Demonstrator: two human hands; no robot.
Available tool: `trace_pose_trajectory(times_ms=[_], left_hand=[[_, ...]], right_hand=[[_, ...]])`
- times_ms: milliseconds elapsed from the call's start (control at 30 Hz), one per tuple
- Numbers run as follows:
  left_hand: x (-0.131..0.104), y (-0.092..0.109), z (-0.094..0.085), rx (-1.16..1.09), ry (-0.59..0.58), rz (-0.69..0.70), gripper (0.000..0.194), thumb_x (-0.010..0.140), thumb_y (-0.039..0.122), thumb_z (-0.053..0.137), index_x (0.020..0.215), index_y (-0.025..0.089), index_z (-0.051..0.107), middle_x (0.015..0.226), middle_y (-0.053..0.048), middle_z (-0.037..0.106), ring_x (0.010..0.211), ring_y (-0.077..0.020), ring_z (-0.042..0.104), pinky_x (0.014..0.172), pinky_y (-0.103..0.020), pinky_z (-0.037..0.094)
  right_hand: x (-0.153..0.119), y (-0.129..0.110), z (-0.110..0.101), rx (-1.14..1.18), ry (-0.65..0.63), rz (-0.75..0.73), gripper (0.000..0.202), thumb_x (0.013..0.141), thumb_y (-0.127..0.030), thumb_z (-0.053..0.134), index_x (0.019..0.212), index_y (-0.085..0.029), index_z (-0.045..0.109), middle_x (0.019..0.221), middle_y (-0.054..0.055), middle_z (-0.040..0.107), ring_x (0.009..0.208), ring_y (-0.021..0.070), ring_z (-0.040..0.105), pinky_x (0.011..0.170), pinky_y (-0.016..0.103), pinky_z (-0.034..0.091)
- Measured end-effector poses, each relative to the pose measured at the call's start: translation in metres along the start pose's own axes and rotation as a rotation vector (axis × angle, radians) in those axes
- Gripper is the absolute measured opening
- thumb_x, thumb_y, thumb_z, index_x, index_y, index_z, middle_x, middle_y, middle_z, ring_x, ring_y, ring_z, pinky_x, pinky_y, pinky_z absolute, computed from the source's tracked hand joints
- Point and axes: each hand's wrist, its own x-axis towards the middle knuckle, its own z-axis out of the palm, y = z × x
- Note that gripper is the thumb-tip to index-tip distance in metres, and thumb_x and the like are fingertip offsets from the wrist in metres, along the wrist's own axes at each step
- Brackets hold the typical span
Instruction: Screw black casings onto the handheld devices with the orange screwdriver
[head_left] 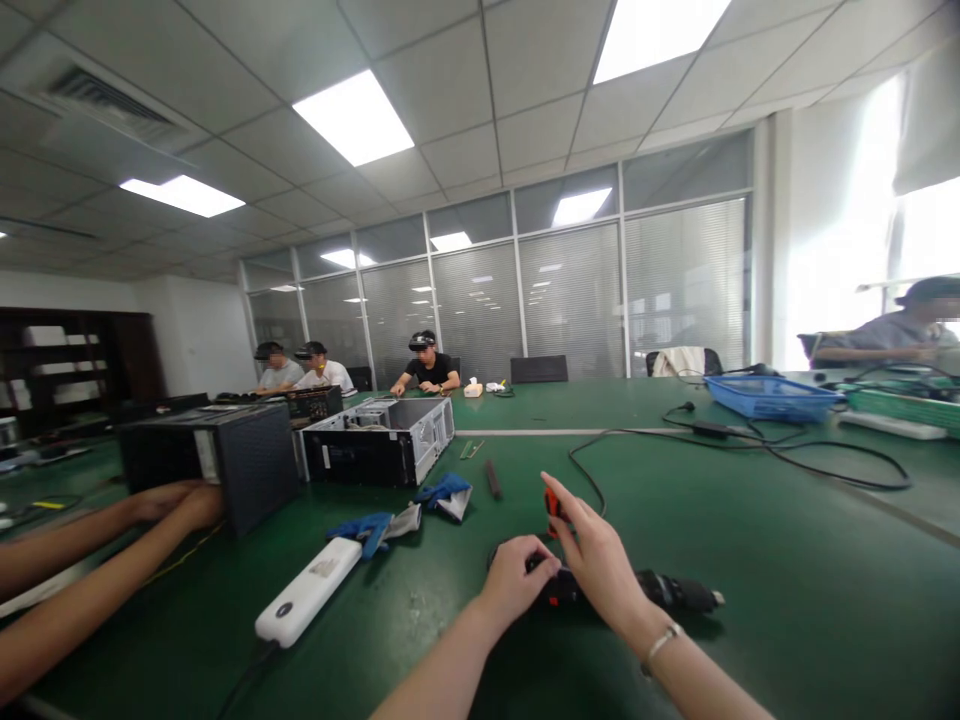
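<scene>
A black power tool (679,592) with a metal tip lies across the green table in front of me. My left hand (516,578) is curled closed over its left part, thumb and forefinger bent together; what sits between them is hidden. Above the tool's middle, my right hand (596,555) has its long fingers straight and pressed together against the thumb. An orange-red piece (553,508) shows at these fingers, apparently gripped by them and partly covered. A bracelet circles my right wrist.
Blue-and-grey gloves (446,492), a dark strip (492,478) and a white power strip (309,592) lie leftward. Beyond stand an open computer case (367,455) and a dark case (262,460) with another person's arms at it. A cable (810,475) and blue basket (772,405) are rightward.
</scene>
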Motion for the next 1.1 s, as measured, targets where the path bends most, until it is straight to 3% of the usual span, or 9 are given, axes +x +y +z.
trace_pose_trajectory(times_ms=[133,267,433,600,800,967,1100], left_hand=[[0.008,-0.002,0.007,-0.033,-0.007,-0.051,0.011,0.078,0.024,0.062,0.08,0.017,0.071,0.078,0.0,0.071,0.075,-0.0183,0.062,0.072,-0.026,0.047],[0.015,-0.003,0.008,-0.072,-0.02,-0.091,0.012,0.077,0.023,0.062,0.079,0.017,0.072,0.075,0.0,0.071,0.072,-0.0186,0.063,0.07,-0.027,0.047],[0.02,0.0,0.012,-0.03,-0.011,-0.179,0.009,0.073,0.018,0.063,0.074,0.016,0.072,0.073,-0.001,0.071,0.071,-0.0205,0.063,0.068,-0.028,0.047],[0.013,0.0,0.021,-0.035,0.119,-0.093,0.016,0.08,0.019,0.054,0.077,0.019,0.07,0.079,-0.002,0.072,0.075,-0.0207,0.064,0.073,-0.029,0.047],[0.009,0.001,0.017,-0.088,0.085,-0.03,0.015,0.079,0.015,0.054,0.077,0.018,0.068,0.077,-0.002,0.07,0.074,-0.0194,0.063,0.072,-0.027,0.047],[0.008,0.004,0.015,-0.048,0.078,-0.027,0.013,0.08,0.013,0.054,0.077,0.018,0.066,0.08,-0.002,0.07,0.076,-0.0192,0.063,0.072,-0.027,0.047],[0.008,0.002,0.016,-0.059,0.08,0.005,0.014,0.081,0.012,0.054,0.078,0.018,0.066,0.081,-0.002,0.069,0.078,-0.0184,0.063,0.074,-0.026,0.047]], right_hand=[[-0.008,0.003,0.006,-0.005,0.042,0.046,0.059,0.091,-0.021,0.04,0.148,-0.027,0.026,0.105,0.007,0.062,0.079,0.0181,0.065,0.066,0.03,0.056],[-0.011,0.004,0.01,-0.021,0.042,0.062,0.063,0.088,-0.021,0.045,0.149,-0.029,0.026,0.093,0.004,0.062,0.068,0.0178,0.064,0.061,0.031,0.056],[-0.014,0.01,0.018,0.067,0.067,0.061,0.067,0.087,-0.014,0.04,0.15,-0.026,0.02,0.094,0.004,0.064,0.074,0.016,0.065,0.068,0.028,0.057],[-0.016,0.016,0.019,0.074,0.078,0.053,0.067,0.086,-0.015,0.044,0.149,-0.029,0.026,0.096,0.003,0.065,0.074,0.016,0.065,0.069,0.029,0.057],[-0.019,0.01,0.012,0.221,0.047,0.091,0.061,0.088,-0.015,0.041,0.147,-0.028,0.029,0.113,0.006,0.065,0.096,0.0172,0.066,0.085,0.034,0.056],[-0.021,0.01,0.011,0.212,0.063,0.17,0.058,0.086,-0.022,0.053,0.141,-0.028,0.038,0.103,0.005,0.067,0.079,0.0166,0.067,0.075,0.033,0.058],[-0.021,0.01,0.012,0.253,0.077,0.142,0.053,0.089,-0.02,0.046,0.141,-0.026,0.037,0.102,0.006,0.068,0.082,0.0168,0.068,0.077,0.033,0.057]])
